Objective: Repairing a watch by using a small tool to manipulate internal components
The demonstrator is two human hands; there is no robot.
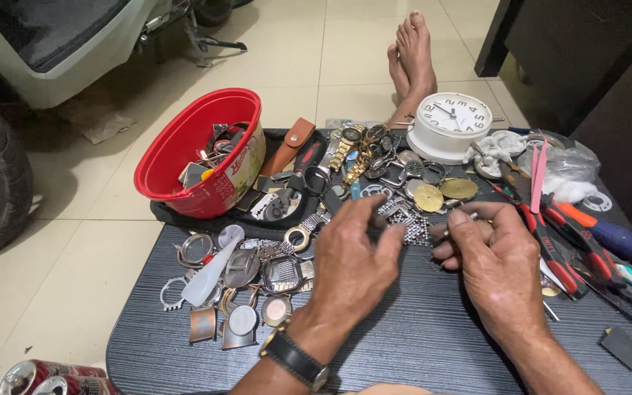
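Two hands, left hand [352, 260] and right hand [493, 260], are pinched on a metal watch band [407, 223], easily dropped among cluttered counter [418, 344] parts.

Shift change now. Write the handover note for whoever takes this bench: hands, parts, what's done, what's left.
Left hand: fingertips on a metal watch bracelet, pinching it.
Right hand: pinches a small thin metal piece close to the bracelet; what it is cannot be told.
Watch cases lie left of the hands, pliers right, red bowl and white clock behind.
Done: nothing visibly finished.
Left: the bracelet is in hand, loose parts unsorted.
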